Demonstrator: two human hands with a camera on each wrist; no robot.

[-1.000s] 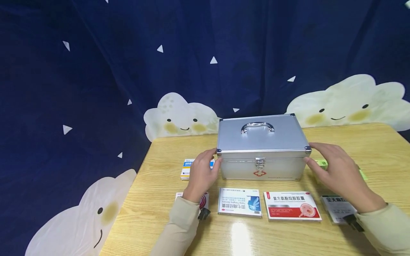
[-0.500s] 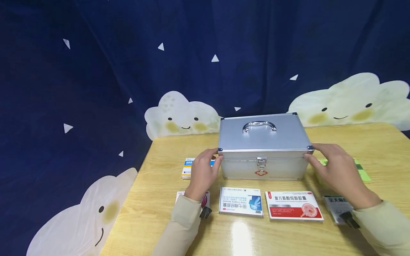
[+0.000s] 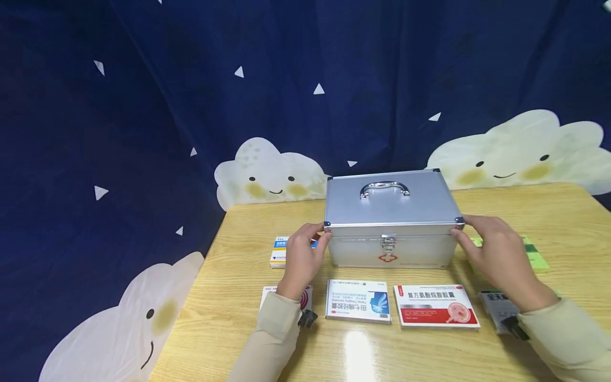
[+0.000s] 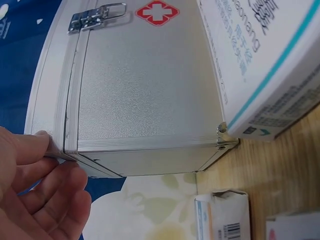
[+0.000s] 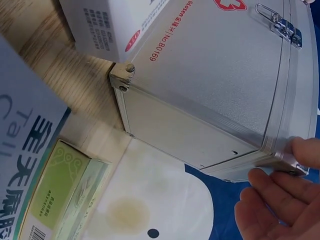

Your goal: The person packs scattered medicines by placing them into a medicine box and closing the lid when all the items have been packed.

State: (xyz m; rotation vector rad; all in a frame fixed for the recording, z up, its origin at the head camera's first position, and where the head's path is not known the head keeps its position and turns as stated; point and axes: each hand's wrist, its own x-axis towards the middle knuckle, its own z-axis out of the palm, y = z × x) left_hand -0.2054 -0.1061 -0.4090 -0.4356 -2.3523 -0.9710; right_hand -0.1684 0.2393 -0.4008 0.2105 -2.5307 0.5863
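Note:
A silver first-aid box (image 3: 353,252) with a red cross stands on the table, its lid (image 3: 343,204) down and its chrome handle on top. My left hand (image 3: 302,260) pinches the lid's front left corner, thumb in front and fingers along the side. At the front right corner, my right hand (image 3: 503,260) grips the lid edge the same way. In the left wrist view, the metal latch (image 4: 95,19) sits at the seam, its wire loop pointing toward the cross. The right wrist view shows my right fingers (image 5: 280,195) under the lid's side edge.
On the wooden table (image 3: 229,318), a blue-white medicine box (image 3: 358,302) and a red-white one (image 3: 436,307) lie in front. A yellow-striped box (image 3: 278,254) lies left, partly hidden. Right are a green box (image 3: 537,259) and a grey-white one (image 3: 494,307). A dark blue curtain (image 3: 267,32) hangs behind.
My right hand has shifted slightly, its thumb rising from the seam onto the lid's front edge. The left hand stays at its corner. The first-aid box's lid remains down.

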